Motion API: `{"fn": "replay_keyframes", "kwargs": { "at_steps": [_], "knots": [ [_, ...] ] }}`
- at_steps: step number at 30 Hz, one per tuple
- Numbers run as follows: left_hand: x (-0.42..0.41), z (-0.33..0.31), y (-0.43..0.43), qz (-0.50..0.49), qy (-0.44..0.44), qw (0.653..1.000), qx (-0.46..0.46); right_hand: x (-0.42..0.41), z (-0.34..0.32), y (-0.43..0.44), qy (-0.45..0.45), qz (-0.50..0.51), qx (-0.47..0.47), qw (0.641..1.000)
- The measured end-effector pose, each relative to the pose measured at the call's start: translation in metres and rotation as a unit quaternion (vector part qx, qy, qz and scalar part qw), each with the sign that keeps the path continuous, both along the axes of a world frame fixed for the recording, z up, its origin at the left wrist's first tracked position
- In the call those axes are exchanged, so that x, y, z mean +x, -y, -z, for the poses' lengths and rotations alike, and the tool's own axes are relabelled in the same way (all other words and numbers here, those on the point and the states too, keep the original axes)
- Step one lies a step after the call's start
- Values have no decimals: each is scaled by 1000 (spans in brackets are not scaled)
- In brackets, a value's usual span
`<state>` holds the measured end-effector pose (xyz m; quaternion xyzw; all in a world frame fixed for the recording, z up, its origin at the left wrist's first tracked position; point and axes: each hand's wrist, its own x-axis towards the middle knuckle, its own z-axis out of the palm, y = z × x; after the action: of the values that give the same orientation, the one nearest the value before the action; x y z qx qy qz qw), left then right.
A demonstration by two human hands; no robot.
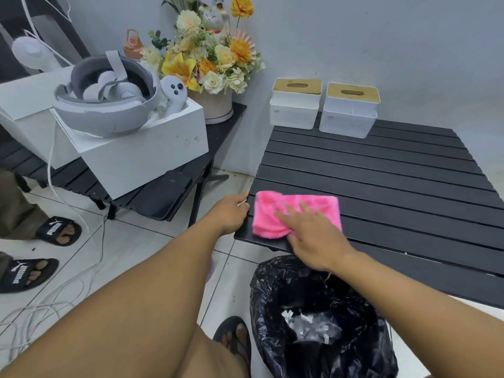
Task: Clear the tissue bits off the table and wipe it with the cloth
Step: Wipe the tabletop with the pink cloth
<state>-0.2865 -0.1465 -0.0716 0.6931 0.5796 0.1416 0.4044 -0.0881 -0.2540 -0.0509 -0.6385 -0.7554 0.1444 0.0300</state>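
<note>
My right hand lies flat, fingers spread, pressing the pink cloth onto the black slatted table just right of my left hand; that hand curls at the table's edge, though whether it grips the edge or pinches a scrap I cannot tell; tissue bits lie in the black bin bag below my right wrist; I should press evenly, sweep along the slats and steady the table; the sandals left of my left arm read PUMA
</note>
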Motion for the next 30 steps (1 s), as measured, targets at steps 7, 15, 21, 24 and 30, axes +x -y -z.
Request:
{"fn": "replay_keyframes", "kwargs": {
  "at_steps": [7, 15, 21, 24, 30],
  "knots": [
    [4, -6, 5, 22, -22, 1000, -1, 18, -4, 3, 12, -30, -13, 999],
    [20, -16, 19, 34, -82, 996, -26, 113, -4, 7, 19, 232, -34, 972],
    [25, -18, 22, 24, -95, 995, -30, 82, -4, 19, 28, 198, -24, 980],
    [25, -19, 22, 28, -94, 995, -27, 43, -5, 34, 15, 67, -15, 998],
    [21, -23, 26, 43, -80, 996, -24, 38, -7, 42, 29, -86, -43, 995]
  ]
}}
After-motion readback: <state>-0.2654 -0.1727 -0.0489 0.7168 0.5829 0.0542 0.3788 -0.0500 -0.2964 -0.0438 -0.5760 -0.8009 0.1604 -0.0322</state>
